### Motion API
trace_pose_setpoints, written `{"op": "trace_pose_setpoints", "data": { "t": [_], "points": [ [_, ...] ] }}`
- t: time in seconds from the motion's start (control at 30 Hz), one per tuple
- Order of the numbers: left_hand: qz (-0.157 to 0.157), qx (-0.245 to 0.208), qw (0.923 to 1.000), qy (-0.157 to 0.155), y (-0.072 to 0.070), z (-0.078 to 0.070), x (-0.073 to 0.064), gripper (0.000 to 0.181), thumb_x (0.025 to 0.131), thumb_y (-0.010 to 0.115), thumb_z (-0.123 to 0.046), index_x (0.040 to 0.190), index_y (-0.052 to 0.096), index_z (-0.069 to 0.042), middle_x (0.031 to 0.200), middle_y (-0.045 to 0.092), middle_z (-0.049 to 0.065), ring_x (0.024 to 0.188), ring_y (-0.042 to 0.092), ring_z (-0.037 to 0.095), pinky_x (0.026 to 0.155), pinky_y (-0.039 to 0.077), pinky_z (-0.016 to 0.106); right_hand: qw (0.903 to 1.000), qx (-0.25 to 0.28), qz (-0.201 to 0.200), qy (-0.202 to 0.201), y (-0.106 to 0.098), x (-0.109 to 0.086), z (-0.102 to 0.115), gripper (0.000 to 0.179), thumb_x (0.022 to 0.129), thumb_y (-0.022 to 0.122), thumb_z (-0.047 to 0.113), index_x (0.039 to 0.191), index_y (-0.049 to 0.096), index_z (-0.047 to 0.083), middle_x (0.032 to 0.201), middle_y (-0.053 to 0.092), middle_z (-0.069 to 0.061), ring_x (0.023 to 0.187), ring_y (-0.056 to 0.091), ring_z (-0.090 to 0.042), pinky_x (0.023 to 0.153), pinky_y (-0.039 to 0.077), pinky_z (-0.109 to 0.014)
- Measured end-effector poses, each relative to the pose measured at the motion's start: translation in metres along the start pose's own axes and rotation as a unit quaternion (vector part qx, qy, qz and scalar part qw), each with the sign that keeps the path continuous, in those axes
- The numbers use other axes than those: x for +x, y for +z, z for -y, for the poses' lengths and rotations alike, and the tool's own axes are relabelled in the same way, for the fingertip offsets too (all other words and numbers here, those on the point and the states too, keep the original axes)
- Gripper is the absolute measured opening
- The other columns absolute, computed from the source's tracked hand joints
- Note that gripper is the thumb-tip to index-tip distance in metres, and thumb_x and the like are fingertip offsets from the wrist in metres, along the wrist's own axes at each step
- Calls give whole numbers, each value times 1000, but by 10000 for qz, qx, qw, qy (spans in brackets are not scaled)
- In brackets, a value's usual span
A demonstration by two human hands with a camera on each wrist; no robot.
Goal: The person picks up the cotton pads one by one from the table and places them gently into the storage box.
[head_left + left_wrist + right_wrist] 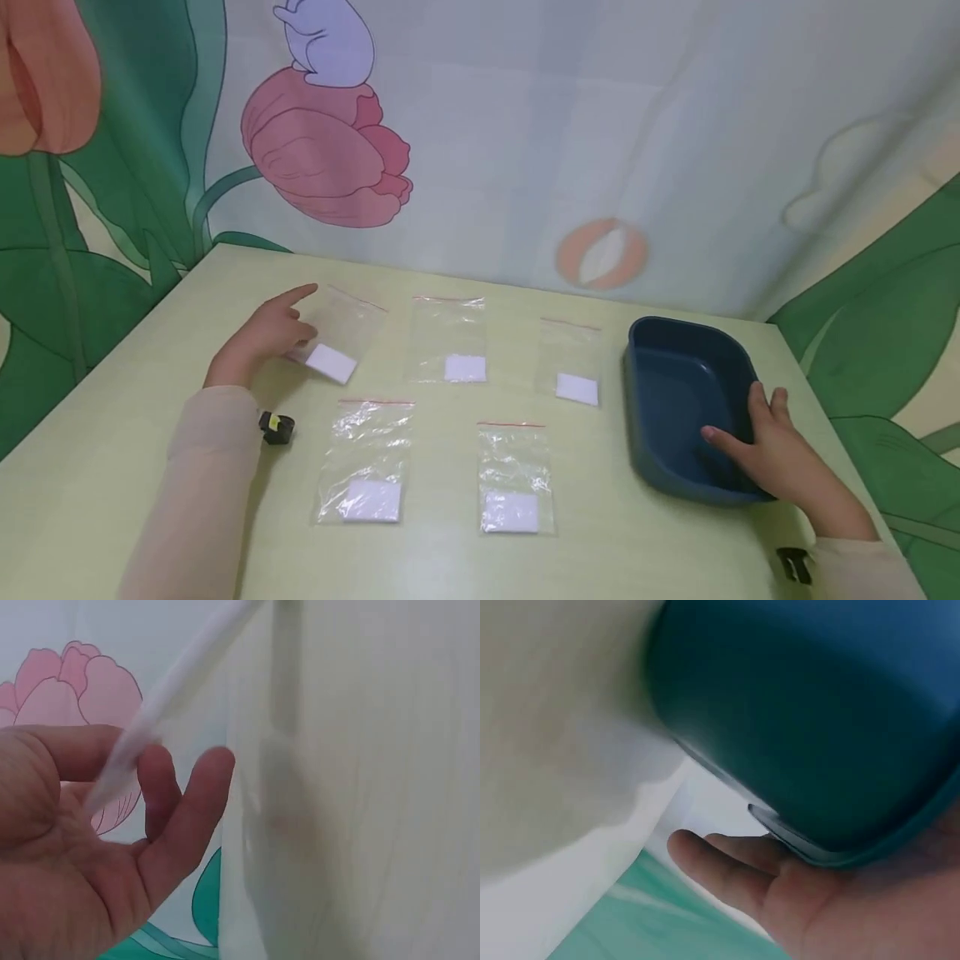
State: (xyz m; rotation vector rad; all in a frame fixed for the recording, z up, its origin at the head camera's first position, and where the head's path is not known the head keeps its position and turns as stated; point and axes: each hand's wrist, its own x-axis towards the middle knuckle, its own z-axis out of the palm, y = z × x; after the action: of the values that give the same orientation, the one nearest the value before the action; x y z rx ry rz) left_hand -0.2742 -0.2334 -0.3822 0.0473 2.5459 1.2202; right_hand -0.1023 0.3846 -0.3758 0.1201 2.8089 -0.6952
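At the back left, my left hand (273, 329) pinches a clear zip-lock bag (356, 321) by its left side, the index finger stretched out past it. A white rectangular piece lies in the bag's lower part. In the left wrist view the bag (184, 671) shows as a pale, blurred strip running between the fingers. My right hand (780, 454) grips the right rim of a dark blue plastic bin (675, 383), thumb over the inner side and fingers outside. The right wrist view shows the bin's wall (795, 727) close up, with the fingers (720, 874) beneath its edge.
Several more zip-lock bags with white pieces lie flat: one at back middle (450, 333), one near the bin (572, 354), two in front, left (367, 450) and right (513, 458). They rest on a pale table (442, 567). A flower-printed curtain (487, 150) hangs behind.
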Motion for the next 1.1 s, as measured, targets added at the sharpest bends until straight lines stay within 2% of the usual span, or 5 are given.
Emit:
{"op": "trace_pose_setpoints", "data": {
  "t": [0.13,0.27,0.47,0.87,1.1],
  "points": [
    [323,-667,9972,94,-3,4,-8,58,101,47,-8,158,34,-8,154,31,28,119,43,36,86,50,36,9994,211,27,-286,3,1,17,108,101,54,53,152,-22,-5,149,-35,-37,135,-6,-68,100,15,-80],
    [255,-523,9979,278,-8,3,-12,48,104,46,-13,149,45,4,146,43,25,117,44,34,83,51,30,9960,441,161,-758,1,-1,20,108,99,63,44,156,-22,7,153,-38,-27,137,-8,-66,99,17,-81],
    [34,-329,9988,358,-11,4,-14,52,103,46,-11,151,38,7,147,42,29,114,50,38,81,57,33,9877,667,524,-1316,-3,-3,10,120,91,77,29,158,-21,12,151,-43,-24,137,-11,-67,95,20,-82],
    [-217,-346,9983,407,-10,4,-5,66,95,50,1,157,26,3,154,33,27,112,53,40,88,54,40,9897,424,446,-1289,6,8,13,122,90,76,40,157,-22,9,152,-42,-23,137,0,-69,98,25,-79],
    [-147,-3,9994,308,-10,8,0,75,94,51,-3,161,18,-4,161,19,27,99,62,36,103,37,57,9899,550,567,-1178,6,5,18,127,89,78,38,153,-24,-2,153,-41,-21,140,-8,-63,102,18,-78]
  ]
}}
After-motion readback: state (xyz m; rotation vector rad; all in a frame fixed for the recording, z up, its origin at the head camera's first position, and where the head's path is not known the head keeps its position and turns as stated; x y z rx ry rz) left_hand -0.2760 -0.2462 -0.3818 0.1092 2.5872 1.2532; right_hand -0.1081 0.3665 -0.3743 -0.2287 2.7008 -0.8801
